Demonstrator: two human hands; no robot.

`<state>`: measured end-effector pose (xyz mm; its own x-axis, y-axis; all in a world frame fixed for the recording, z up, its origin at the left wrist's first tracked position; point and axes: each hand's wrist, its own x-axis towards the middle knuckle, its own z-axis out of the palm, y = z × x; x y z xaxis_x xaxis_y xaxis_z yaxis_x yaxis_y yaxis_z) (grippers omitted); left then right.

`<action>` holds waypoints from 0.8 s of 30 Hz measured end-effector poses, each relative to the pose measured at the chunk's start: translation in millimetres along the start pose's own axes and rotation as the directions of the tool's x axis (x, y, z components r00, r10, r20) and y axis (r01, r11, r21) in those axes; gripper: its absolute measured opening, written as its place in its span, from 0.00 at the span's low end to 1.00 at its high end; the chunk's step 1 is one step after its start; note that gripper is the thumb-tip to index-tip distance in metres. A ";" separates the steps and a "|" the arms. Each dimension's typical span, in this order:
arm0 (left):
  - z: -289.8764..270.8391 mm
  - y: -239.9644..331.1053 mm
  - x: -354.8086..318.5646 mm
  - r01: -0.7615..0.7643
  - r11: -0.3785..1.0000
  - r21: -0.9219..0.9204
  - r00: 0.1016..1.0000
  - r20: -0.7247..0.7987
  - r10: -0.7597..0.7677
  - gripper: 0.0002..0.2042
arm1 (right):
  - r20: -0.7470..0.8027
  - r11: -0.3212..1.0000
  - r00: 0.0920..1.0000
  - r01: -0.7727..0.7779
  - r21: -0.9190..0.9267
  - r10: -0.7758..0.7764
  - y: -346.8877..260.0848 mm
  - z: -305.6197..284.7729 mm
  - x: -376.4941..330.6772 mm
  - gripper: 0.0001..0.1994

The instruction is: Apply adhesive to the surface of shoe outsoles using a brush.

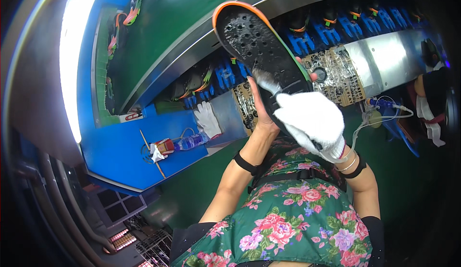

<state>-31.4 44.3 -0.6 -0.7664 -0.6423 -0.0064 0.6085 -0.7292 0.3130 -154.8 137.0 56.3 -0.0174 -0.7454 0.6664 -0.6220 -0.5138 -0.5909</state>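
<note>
My bare left hand (261, 108) grips a black shoe sole (257, 43) with an orange and green rim, held up with its wet, shiny inner face toward me. My right hand (314, 118), in a white cotton glove, holds a small brush (265, 81) whose pale bristles touch the middle of the sole. Both forearms rise from a green floral apron at the bottom of the view.
A conveyor with blue holders (326, 31) carrying more soles runs behind the hands. A blue table (120, 147) at left holds a white glove (208, 118), a plastic bottle (189, 142), a thin stick and a rag. A metal panel (389, 55) lies right.
</note>
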 end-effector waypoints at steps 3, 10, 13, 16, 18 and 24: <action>-0.1 -0.3 4.1 -0.041 0.999 0.017 0.998 0.039 0.040 0.53 | -0.051 0.957 0.991 -0.106 0.270 0.124 0.1 -7.9 -2.1 0.11; -9.1 2.2 20.0 -0.004 0.999 -0.042 0.990 0.141 0.010 0.54 | -0.083 0.980 0.996 0.048 0.194 -0.033 5.7 0.4 -17.2 0.15; 6.2 2.7 14.8 -0.032 0.992 -0.118 0.993 0.105 0.045 0.54 | 0.026 0.889 0.992 -0.122 0.442 0.123 11.7 -12.7 -17.4 0.12; -3.1 9.1 16.5 0.020 0.999 -0.044 0.985 0.173 -0.012 0.52 | -0.082 0.969 0.989 -0.104 0.225 0.125 15.3 -13.8 -21.6 0.11; 3.3 5.3 16.5 -0.101 0.983 -0.150 0.995 -0.041 0.096 0.50 | -0.027 0.990 0.999 0.022 0.140 -0.019 8.4 -5.3 -28.7 0.13; 1.6 11.2 18.4 -0.125 0.981 -0.150 0.987 0.084 0.139 0.50 | -0.024 0.939 0.992 -0.112 0.326 0.126 10.7 -21.1 -20.2 0.12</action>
<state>-39.0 24.7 4.2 -0.6892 -0.7151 0.1166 0.7235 -0.6703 0.1651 -177.6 155.5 46.1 -0.1144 -0.7941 0.5969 -0.3264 -0.5374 -0.7776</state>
